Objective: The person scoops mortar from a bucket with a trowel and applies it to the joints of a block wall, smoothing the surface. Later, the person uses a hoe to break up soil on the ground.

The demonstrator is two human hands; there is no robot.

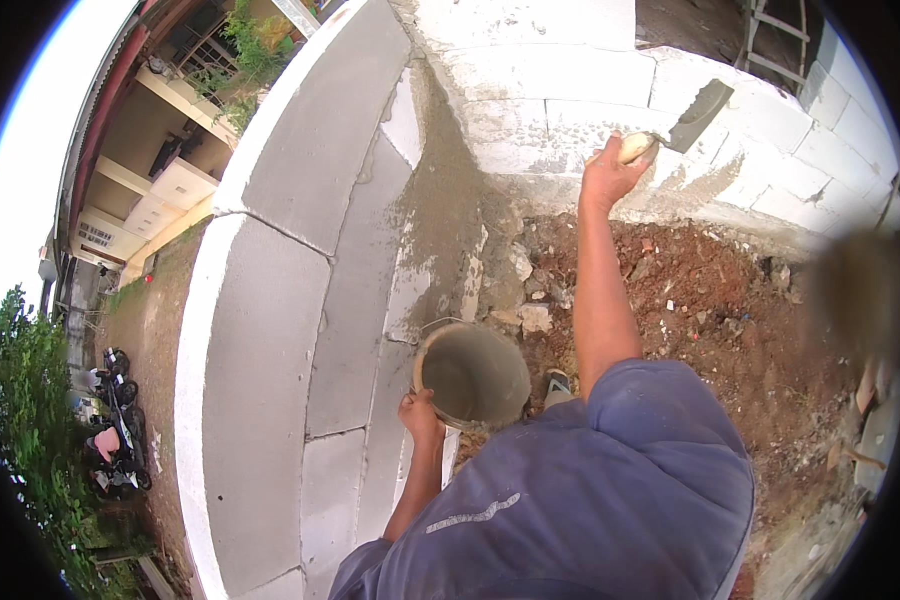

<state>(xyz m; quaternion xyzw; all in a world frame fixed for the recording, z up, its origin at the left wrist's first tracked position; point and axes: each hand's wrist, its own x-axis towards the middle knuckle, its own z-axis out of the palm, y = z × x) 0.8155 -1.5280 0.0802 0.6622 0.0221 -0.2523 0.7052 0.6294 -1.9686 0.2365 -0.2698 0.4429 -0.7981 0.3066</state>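
Head-worn fisheye, steeply downward, close

Trowel [698,115]: flat grey metal blade, pale wooden handle. Handle is wrapped in the right hand [610,175], arm stretched out forward; blade sticks out up and to the right of the fist, tilted, laid against the white block face. Blade looks coated in grey mortar.

Bucket [473,375]: round, open top, upright. Inside smeared grey with mortar, rim crusted. Left hand [420,412] grips the rim at its near-left edge. Bucket sits just ahead and right of that hand, well below and left of the trowel hand. Its base is hidden.
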